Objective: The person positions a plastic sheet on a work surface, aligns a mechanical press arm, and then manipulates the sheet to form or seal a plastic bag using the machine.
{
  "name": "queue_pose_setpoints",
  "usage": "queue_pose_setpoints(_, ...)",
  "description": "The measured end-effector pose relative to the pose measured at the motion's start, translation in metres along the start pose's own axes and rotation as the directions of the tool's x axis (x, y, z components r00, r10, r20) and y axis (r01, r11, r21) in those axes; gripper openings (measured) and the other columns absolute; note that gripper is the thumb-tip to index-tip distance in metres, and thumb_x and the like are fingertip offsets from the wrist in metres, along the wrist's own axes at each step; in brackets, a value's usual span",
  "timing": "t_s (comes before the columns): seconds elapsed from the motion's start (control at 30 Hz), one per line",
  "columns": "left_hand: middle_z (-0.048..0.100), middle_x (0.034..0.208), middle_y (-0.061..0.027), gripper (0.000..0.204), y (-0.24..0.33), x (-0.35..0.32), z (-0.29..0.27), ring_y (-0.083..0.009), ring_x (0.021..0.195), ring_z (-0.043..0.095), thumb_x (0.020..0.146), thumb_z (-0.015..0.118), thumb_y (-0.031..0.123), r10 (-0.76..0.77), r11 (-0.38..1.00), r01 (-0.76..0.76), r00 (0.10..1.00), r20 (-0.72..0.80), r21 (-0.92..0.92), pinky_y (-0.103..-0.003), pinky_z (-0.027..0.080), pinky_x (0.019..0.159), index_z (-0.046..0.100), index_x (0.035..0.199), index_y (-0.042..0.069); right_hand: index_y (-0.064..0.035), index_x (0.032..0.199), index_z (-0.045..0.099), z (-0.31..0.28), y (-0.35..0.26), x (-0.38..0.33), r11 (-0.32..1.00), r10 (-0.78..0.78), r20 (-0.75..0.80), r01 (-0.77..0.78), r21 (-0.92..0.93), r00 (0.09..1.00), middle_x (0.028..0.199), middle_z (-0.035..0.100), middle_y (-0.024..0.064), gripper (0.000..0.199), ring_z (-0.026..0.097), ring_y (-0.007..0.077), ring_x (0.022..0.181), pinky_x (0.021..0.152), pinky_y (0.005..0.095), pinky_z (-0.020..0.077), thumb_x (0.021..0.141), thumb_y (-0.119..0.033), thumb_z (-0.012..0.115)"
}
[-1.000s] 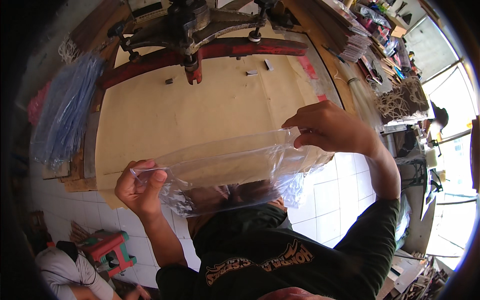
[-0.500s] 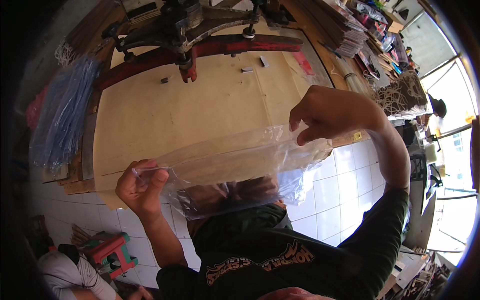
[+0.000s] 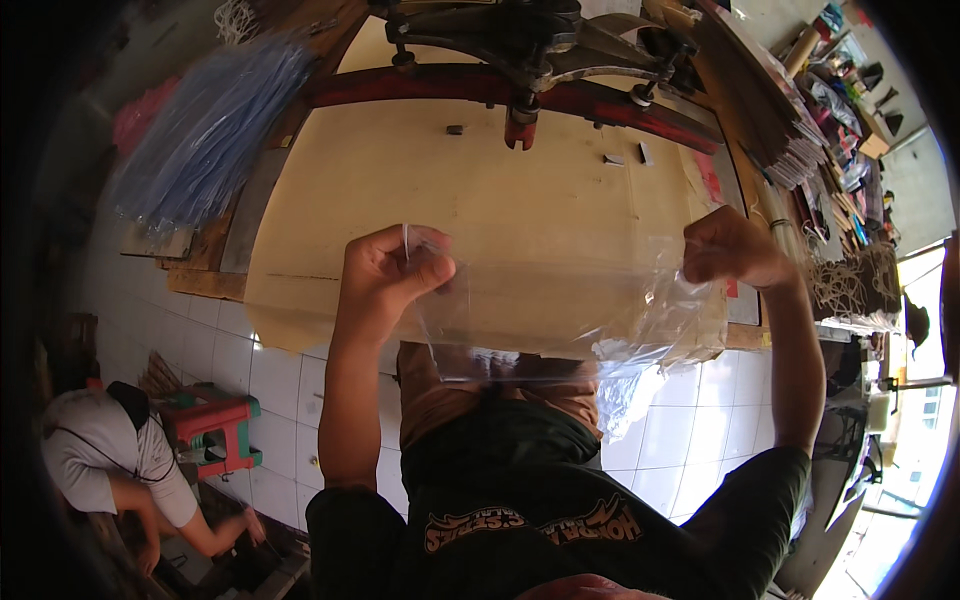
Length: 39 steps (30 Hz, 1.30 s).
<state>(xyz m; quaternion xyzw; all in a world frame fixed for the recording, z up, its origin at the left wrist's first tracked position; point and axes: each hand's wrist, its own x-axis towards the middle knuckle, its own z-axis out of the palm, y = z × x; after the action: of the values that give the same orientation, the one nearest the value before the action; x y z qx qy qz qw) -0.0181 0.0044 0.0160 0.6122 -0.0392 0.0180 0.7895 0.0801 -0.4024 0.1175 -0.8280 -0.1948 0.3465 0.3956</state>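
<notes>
Clear plastic film [image 3: 560,315] now has its left end farther in over the tan board [image 3: 400,185], drawn there by your left hand [image 3: 395,268] since half a second ago. It hangs between your hands across the board's near edge, opened but not laid flat. Your left thumb and fingers pinch it; your right hand [image 3: 738,250] is curled, its hold unclear. Bluish plastic sheets [image 3: 215,135] lie piled at left, finished or waiting, you cannot tell.

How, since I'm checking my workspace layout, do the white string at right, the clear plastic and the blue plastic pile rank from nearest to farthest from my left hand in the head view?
From your left hand:
1. Clear plastic: in its fingers.
2. Blue plastic pile: upper left.
3. White string: far right.
</notes>
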Motion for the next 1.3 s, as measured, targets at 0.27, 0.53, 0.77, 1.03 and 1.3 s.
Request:
queue_pose_setpoints(0.27,0.07,0.091,-0.0034,0.022,-0.012,0.014,-0.008,-0.0098,0.081,0.064,0.089,0.076,0.005,0.011,1.0,-0.009,0.997,-0.074,0.019,-0.026,0.054,0.074,0.072,0.108,-0.005,-0.0024,0.096,0.06,0.071,0.047,0.008,0.687,-0.163,-0.469,0.441,0.577,0.868,0.101,0.074,0.0127,0.008,0.071,0.021,0.097,0.09,0.0348,0.0558,0.096,-0.01,0.061)
queue_pose_setpoints(0.53,0.068,0.086,-0.0016,0.025,-0.012,0.011,-0.01,-0.0081,0.075,0.061,0.089,0.075,0.009,0.044,0.998,-0.038,0.991,-0.126,0.051,-0.023,0.051,0.07,0.07,0.11,-0.004,-0.001,0.102,0.06,0.106,0.051,0.017,0.552,-0.152,-0.695,0.643,0.531,0.703,0.104,0.073,0.0124,0.014,0.073,0.0212,0.096,0.093,0.0424,0.0623,0.101,-0.012,0.069)
queue_pose_setpoints(0.77,0.067,0.086,0.0007,0.027,-0.014,0.01,-0.012,-0.0055,0.074,0.058,0.088,0.078,0.012,0.07,0.997,-0.066,0.992,-0.102,0.044,-0.021,0.047,0.071,0.071,0.11,-0.003,0.0033,0.117,0.065,0.109,0.045,0.013,0.52,-0.072,-0.664,0.596,0.612,0.744,0.111,0.073,0.0142,0.023,0.073,0.0234,0.102,0.091,0.0414,0.0616,0.099,-0.01,0.068)
queue_pose_setpoints(1.03,0.067,0.084,-0.0006,0.03,-0.018,0.009,-0.018,-0.0085,0.073,0.06,0.087,0.08,0.015,0.088,0.996,-0.086,0.989,-0.116,0.021,-0.026,0.053,0.065,0.07,0.109,-0.003,-0.0025,0.13,0.065,0.106,0.045,0.017,0.441,-0.106,-0.605,0.583,0.682,0.789,0.113,0.074,0.0153,0.036,0.069,0.0229,0.112,0.09,0.0413,0.0613,0.095,-0.01,0.067)
queue_pose_setpoints(1.3,0.066,0.083,-0.0013,0.031,-0.016,0.008,-0.015,-0.0105,0.072,0.061,0.088,0.08,0.015,0.08,0.997,-0.078,0.988,-0.132,0.016,-0.027,0.053,0.065,0.07,0.11,-0.003,-0.0029,0.128,0.066,0.11,0.048,0.023,0.373,-0.061,-0.657,0.628,0.683,0.751,0.108,0.075,0.0149,0.035,0.072,0.0228,0.105,0.087,0.0432,0.0633,0.095,-0.009,0.073)
